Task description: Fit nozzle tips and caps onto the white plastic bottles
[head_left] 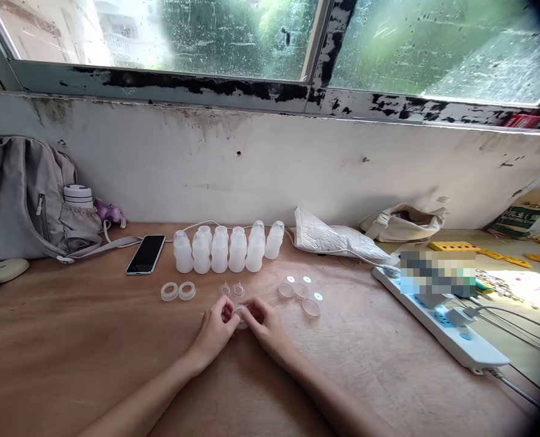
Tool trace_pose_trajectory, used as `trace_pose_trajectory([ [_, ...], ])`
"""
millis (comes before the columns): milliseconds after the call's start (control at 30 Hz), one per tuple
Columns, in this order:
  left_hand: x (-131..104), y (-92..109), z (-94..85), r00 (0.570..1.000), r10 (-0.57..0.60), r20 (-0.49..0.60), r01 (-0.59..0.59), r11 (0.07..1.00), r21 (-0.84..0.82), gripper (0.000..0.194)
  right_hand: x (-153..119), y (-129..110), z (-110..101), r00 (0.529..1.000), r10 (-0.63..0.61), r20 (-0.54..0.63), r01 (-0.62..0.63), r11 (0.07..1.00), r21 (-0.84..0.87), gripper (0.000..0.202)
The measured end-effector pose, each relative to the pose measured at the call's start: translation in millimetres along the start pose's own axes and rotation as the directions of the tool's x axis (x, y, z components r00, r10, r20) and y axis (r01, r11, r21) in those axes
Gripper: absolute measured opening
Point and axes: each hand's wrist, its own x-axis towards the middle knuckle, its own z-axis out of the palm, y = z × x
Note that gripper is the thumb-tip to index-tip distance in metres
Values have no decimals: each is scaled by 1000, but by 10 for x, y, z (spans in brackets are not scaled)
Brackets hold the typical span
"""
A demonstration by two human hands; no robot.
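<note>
My left hand point(215, 328) and my right hand point(266, 326) meet over the table, fingers closed around a small whitish ring-shaped part point(241, 326). Fingers cover most of it. Just beyond them lie two clear pieces with thin stems point(238, 290). Off to the left, two white rings point(187, 291) rest flat, side by side. On the right are three clear round discs point(311, 308) and three small white discs point(317, 297) with a dark centre. Several frosted white bottles point(219, 252) stand in a cluster behind all these parts.
A phone point(146, 255) lies left of the bottles, near a grey backpack point(23, 194). At right, a white power strip point(447, 328) with plugs and cables runs diagonally. A white padded packet point(338, 237) and a cream bag point(404, 223) lie by the wall.
</note>
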Motion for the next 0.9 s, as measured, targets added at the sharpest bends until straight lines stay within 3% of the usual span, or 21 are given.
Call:
trace_pose_trajectory([
  [167,17,-22,-1,1000,-1,15,3,987,-164,19,-3,37,-16,999,42,11,-42,998,50,16],
  [567,-43,12,-28,996,56,72,-67,985,157,12,-15,-24,11,993,-104,52,109,986,-123,17],
  [767,-51,42,-26,998,47,50,-54,985,163,12,-24,-7,40,987,-162,21,163,969,-185,15],
  [900,-55,47,-25,998,48,31,-52,986,161,13,-30,-21,30,992,-129,-1,127,975,-184,15],
])
